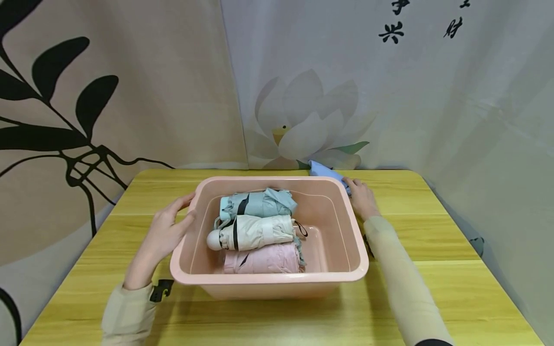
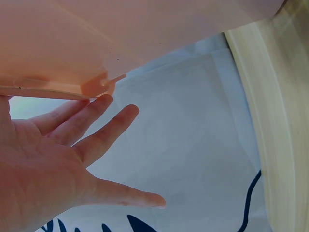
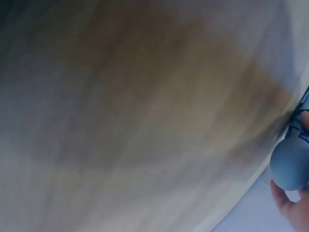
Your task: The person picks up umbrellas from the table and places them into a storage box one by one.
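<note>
Both hands at pink tub [image 1: 346,269] on bench [image 1: 454,288].
Left hand [image 1: 166,233] flat on tub's side, fingers straight; right hand [image 1: 361,197] fingers grip blue umbrella [image 1: 326,172] behind it.

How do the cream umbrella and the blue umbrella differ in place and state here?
The cream umbrella lies inside the pink tub, between two others; the blue umbrella lies outside, behind the tub's far right corner. No hand touches the cream one; the right hand is on the blue one. Both are folded.
</note>
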Demonstrator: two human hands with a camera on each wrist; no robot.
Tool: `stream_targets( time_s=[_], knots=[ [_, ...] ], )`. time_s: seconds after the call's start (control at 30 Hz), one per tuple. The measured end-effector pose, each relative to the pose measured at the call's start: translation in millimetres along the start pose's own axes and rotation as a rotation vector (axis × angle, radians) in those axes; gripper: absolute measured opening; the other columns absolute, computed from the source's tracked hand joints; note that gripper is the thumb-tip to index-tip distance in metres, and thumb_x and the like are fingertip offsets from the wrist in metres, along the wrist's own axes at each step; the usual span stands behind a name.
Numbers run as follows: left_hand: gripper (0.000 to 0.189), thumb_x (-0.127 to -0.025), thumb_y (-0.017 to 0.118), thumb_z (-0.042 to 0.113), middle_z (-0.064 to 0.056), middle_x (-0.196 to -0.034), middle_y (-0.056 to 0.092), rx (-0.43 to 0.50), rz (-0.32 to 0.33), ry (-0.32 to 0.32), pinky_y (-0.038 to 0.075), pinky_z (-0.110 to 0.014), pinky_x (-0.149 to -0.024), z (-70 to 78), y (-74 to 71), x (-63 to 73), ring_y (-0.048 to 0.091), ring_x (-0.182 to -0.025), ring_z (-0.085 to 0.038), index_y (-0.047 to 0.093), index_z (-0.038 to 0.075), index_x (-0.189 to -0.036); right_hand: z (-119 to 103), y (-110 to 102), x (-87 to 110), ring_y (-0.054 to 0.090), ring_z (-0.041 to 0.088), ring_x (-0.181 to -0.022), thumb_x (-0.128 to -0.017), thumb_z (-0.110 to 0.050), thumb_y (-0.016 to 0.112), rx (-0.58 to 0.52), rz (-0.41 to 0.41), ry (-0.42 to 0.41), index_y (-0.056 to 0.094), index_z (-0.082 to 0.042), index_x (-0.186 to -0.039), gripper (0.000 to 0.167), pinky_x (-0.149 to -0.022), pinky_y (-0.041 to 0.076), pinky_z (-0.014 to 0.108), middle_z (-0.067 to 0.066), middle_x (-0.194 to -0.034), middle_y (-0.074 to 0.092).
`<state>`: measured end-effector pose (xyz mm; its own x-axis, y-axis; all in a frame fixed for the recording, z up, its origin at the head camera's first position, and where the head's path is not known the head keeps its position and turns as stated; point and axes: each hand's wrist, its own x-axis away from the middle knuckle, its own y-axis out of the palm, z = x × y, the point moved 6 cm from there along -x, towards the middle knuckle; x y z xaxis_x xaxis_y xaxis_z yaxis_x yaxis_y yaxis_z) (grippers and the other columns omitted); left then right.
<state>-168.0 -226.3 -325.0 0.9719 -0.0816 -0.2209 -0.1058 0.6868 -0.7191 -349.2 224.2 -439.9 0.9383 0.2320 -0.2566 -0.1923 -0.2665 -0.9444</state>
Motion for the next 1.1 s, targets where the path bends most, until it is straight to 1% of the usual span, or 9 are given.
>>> stream_targets(
  time_s=[0.1,0.23,0.43,0.53,0.67,0.73,0.9,1.1],
  knots=[
    [0.05,-0.1,0.045,0.026,-0.029,-0.139,0.047,-0.001,-0.002,-0.005,0.042,-0.06,-0.1,-0.2,0.3,0.1,0.043,-0.129,-0.048,0.04,0.002,-0.143,0,-1,0.2,0.057,0.048,-0.1,-0.093,-0.012,0.054,-0.013,0.033,-0.017,0.048,-0.006,-0.137,0.044,-0.083,0.048,0.059,0.027,-0.121,0.056],
    [0.051,-0.1,0.045,0.027,-0.029,-0.14,0.046,0.006,-0.009,-0.01,0.041,-0.06,-0.1,-0.4,0.5,0.5,0.042,-0.13,-0.048,0.039,0.002,-0.144,-2,-4,0.7,0.057,0.047,-0.104,-0.093,-0.011,0.056,-0.047,0.089,-0.045,0.052,-0.006,-0.133,0.041,-0.089,0.047,0.058,0.025,-0.118,0.058],
    [0.051,-0.1,0.045,0.027,-0.029,-0.14,0.046,0.014,-0.014,-0.012,0.042,-0.06,-0.1,-0.2,0.7,0.7,0.042,-0.13,-0.048,0.039,0.003,-0.144,-5,-9,1.6,0.054,0.044,-0.108,-0.093,-0.011,0.058,-0.092,0.152,-0.073,0.055,-0.006,-0.131,0.038,-0.094,0.045,0.055,0.023,-0.12,0.058],
    [0.051,-0.1,0.045,0.027,-0.029,-0.14,0.046,0.015,-0.016,-0.013,0.043,-0.059,-0.099,0.1,0.9,0.6,0.043,-0.129,-0.047,0.038,0.003,-0.144,-9,-13,2.6,0.054,0.042,-0.106,-0.093,-0.009,0.058,-0.1,0.196,-0.107,0.057,-0.005,-0.128,0.036,-0.093,0.045,0.054,0.023,-0.119,0.059],
    [0.051,-0.1,0.045,0.027,-0.029,-0.14,0.046,0.018,-0.014,-0.012,0.044,-0.058,-0.098,0.2,0.6,0.4,0.043,-0.129,-0.047,0.038,0.003,-0.144,-15,-20,3.0,0.055,0.042,-0.099,-0.09,-0.006,0.061,-0.092,0.289,-0.175,0.061,-0.003,-0.121,0.031,-0.087,0.046,0.053,0.023,-0.113,0.061],
    [0.05,-0.1,0.045,0.027,-0.029,-0.14,0.046,0.016,-0.012,-0.011,0.045,-0.058,-0.098,0.0,0.4,0.1,0.044,-0.128,-0.047,0.039,0.003,-0.144,-17,-24,2.6,0.055,0.042,-0.098,-0.089,-0.005,0.062,-0.085,0.324,-0.194,0.063,-0.003,-0.118,0.029,-0.085,0.047,0.053,0.023,-0.112,0.062],
    [0.05,-0.1,0.045,0.027,-0.029,-0.14,0.047,0.008,-0.008,-0.008,0.043,-0.059,-0.099,0.1,-0.1,-0.1,0.044,-0.129,-0.048,0.039,0.003,-0.144,-22,-31,1.9,0.055,0.043,-0.098,-0.086,-0.005,0.066,-0.057,0.366,-0.231,0.065,-0.004,-0.113,0.027,-0.086,0.047,0.052,0.024,-0.113,0.062],
    [0.05,-0.1,0.045,0.027,-0.029,-0.139,0.047,0.01,-0.007,-0.007,0.041,-0.06,-0.101,0.4,-0.3,-0.1,0.043,-0.129,-0.048,0.04,0.003,-0.144,-26,-39,5.1,0.056,0.044,-0.097,-0.081,-0.002,0.071,-0.038,0.425,-0.311,0.066,-0.003,-0.11,0.03,-0.085,0.047,0.053,0.026,-0.111,0.062]
  ],
)
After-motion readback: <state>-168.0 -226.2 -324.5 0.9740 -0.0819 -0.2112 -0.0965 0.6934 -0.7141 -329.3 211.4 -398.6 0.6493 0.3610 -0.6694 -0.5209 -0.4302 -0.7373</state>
